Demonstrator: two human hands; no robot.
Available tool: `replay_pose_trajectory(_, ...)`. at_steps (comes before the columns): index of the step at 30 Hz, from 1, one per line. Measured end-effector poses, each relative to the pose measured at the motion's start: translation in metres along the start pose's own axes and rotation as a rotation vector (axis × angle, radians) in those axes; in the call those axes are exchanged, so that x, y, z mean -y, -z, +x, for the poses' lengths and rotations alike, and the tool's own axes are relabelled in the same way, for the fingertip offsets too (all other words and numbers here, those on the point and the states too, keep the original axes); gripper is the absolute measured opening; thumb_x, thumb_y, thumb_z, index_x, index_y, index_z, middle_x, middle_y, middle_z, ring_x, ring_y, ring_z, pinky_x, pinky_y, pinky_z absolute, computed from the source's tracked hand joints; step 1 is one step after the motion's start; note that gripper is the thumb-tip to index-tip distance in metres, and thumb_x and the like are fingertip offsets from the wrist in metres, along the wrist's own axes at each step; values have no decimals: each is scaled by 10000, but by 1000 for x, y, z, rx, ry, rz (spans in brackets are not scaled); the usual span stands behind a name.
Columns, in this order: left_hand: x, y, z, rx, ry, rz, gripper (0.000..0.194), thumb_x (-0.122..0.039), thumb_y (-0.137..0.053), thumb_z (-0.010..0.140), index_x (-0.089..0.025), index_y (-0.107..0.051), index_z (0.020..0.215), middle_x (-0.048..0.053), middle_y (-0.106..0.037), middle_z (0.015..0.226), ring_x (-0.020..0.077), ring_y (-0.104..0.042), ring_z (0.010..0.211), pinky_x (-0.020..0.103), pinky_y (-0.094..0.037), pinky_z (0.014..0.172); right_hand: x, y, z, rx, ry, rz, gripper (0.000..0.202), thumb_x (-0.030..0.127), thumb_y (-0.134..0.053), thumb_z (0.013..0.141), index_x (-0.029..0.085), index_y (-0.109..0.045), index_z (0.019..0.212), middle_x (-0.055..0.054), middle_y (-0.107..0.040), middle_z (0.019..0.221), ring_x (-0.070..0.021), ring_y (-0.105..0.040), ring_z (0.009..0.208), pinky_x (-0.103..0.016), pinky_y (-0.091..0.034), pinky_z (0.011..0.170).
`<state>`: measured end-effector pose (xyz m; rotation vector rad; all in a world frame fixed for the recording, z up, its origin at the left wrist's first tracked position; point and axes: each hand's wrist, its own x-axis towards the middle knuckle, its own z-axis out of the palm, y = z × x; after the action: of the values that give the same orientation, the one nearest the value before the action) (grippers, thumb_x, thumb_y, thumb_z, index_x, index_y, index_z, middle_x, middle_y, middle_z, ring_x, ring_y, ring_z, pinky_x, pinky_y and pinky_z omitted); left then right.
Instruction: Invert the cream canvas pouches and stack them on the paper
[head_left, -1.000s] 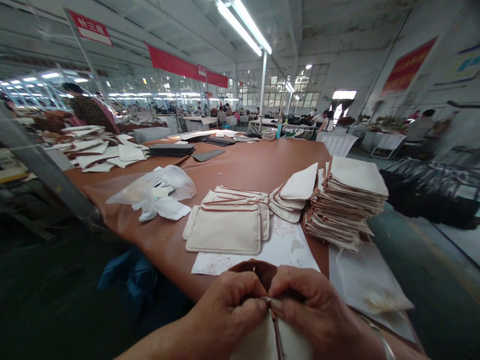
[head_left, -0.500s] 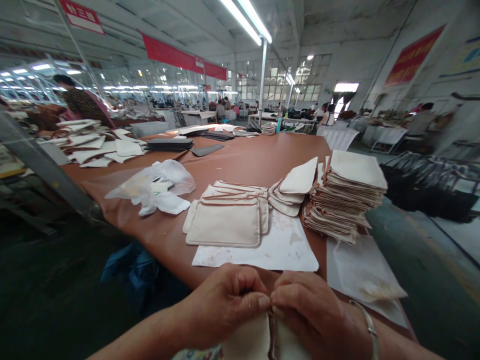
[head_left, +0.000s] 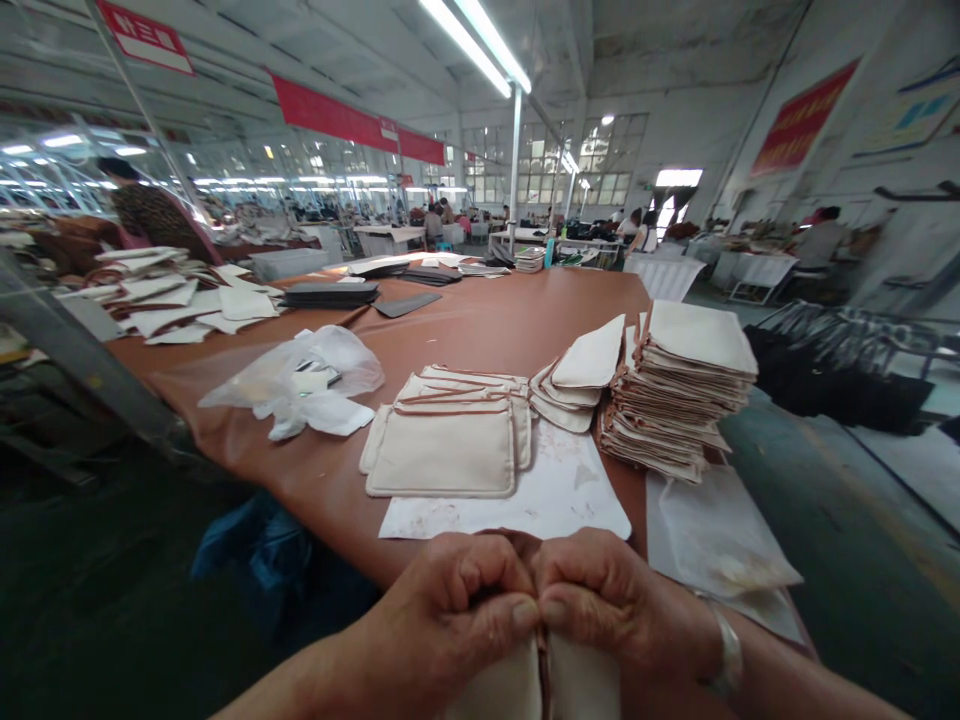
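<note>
At the bottom of the view, a cream fabric pouch piece point(head_left: 499, 688) with a brown edge is gripped by both hands at its upper end. My left hand point(head_left: 465, 610) pinches it between thumb and curled fingers, left of the dark seam. My right hand point(head_left: 611, 605), a bangle on its wrist, pinches just right of that seam, and the two thumbs nearly touch. Just beyond the hands, several similar cream pouches point(head_left: 442, 452) lie overlapping on a white sheet point(head_left: 577, 500). The lower part of the held piece is cut off by the frame.
A tall stack of cream pouches point(head_left: 675, 400) stands right, beside a smaller fanned pile point(head_left: 589, 355). A clear plastic bag point(head_left: 337, 360) lies left on the brown-covered table point(head_left: 495, 320). Black pieces point(head_left: 330, 295) and white scraps point(head_left: 172, 300) sit farther back. People work in the background.
My right thumb has come up beside the left thumb, both hands still pinching the pouch piece. The view has shifted slightly, so the table things appear a little farther left.
</note>
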<state>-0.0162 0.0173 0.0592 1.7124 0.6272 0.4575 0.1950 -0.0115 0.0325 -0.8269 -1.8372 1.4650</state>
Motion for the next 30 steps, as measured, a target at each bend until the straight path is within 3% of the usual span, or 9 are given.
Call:
replay_pose_trajectory(5,6,5,4,25,79,-164,486,-604,-570,865,-130,-561,758,-49,-396,626,81,-293,550,209,-235,497,-7,1,-2,-61,17,23,379,487,-516,945,173,-488,735,24,-434,690,-107,-358,624,-226,-287,540)
replay_pose_trajectory(7,2,12,4,66,102,-122,556,-632,-451,915,-115,-622,805,-18,-468,667,96,-357,582,214,-280,526,-4,5,-4,-46,-13,12,370,479,-521,945,170,-498,744,25,-429,691,-108,-355,632,-225,-291,548)
replay_pose_trajectory(11,-6,23,4,28,234,-110,657,-590,-274,979,-107,-704,861,36,-592,720,130,-452,619,240,-320,551,0,9,-7,-52,-57,-10,369,485,-526,941,164,-523,758,30,-411,677,-105,-333,617,-221,-272,534)
replay_pose_trajectory(16,-7,20,7,43,202,-202,449,-451,-438,944,-122,-636,711,-2,-507,654,113,-390,590,243,-282,533,-3,9,-5,-44,-53,-16,369,477,-540,936,167,-514,737,35,-402,667,-106,-331,621,-221,-280,546)
replay_pose_trajectory(19,-9,14,8,125,211,-216,398,-498,-587,871,-152,-531,684,-55,-383,599,81,-277,534,232,-206,489,-4,7,-3,-70,-42,-32,350,445,-562,934,165,-514,731,28,-434,684,-105,-355,635,-213,-295,554)
replay_pose_trajectory(23,-1,5,11,137,164,-210,465,-594,-616,826,-168,-482,696,-57,-369,608,73,-279,530,224,-198,470,-8,2,1,-87,-2,30,386,475,-556,928,172,-471,703,25,-444,682,-100,-369,626,-202,-330,562)
replay_pose_trajectory(25,7,3,12,90,116,-199,526,-665,-597,798,-170,-469,675,-52,-366,594,76,-284,526,226,-205,470,-8,2,4,-80,25,18,407,506,-527,930,176,-469,697,20,-458,668,-106,-391,615,-211,-359,573)
replay_pose_trajectory(27,11,3,11,-26,66,-103,573,-718,-558,788,-169,-474,645,-43,-380,568,85,-317,522,225,-229,474,-2,6,6,-145,61,-155,368,493,-513,935,174,-544,754,-13,-528,703,-138,-465,654,-241,-414,625)
replay_pose_trajectory(30,3,5,2,-376,-23,174,542,-656,-499,867,-175,-514,619,-15,-465,562,113,-427,549,220,-322,504,18,16,3,-328,81,-450,380,482,-557,908,191,-620,1145,-142,-636,1058,-263,-570,965,-349,-475,828)
